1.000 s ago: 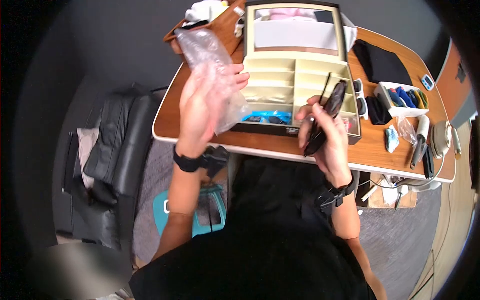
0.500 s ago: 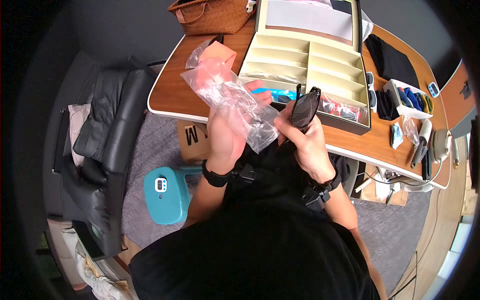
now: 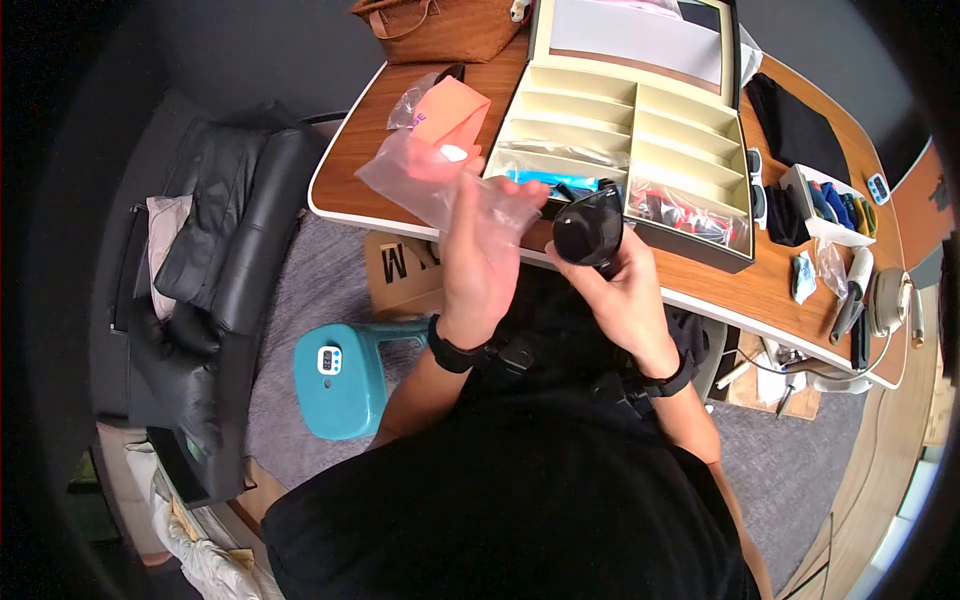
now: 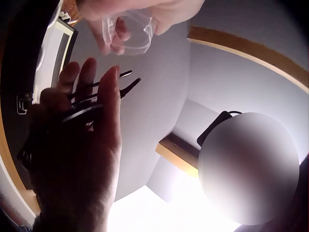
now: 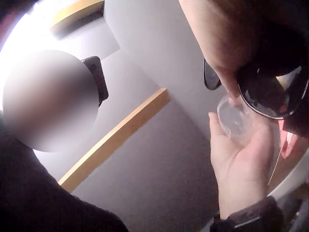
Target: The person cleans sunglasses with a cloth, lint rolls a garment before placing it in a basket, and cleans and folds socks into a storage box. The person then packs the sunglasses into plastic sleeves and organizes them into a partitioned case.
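My left hand (image 3: 480,270) is palm up with its fingers extended, and a clear plastic bag (image 3: 405,185) lies across the palm and fingers. In the right wrist view the bag (image 5: 234,118) bulges into a rounded shape over that palm. Black sunglasses (image 3: 588,230) with dark lenses are gripped in my right hand (image 3: 625,300), thumb on the near side. Their thin arms (image 4: 130,86) stick out past the fingers in the left wrist view. Both hands are close together in front of the table edge, the sunglasses just right of the bag.
Behind the hands stands an open compartment case (image 3: 580,88); its front row holds a blue packet (image 3: 550,183) and bagged red items (image 3: 690,215). An orange cloth pouch (image 3: 450,112) lies left of it, near a brown basket (image 3: 450,35). A white box (image 3: 850,238) of rolled fabrics is at right.
Both hands have drawn back toward the body and closer together, the bag still across the left palm. The sunglasses have turned so one dark lens faces the head camera.
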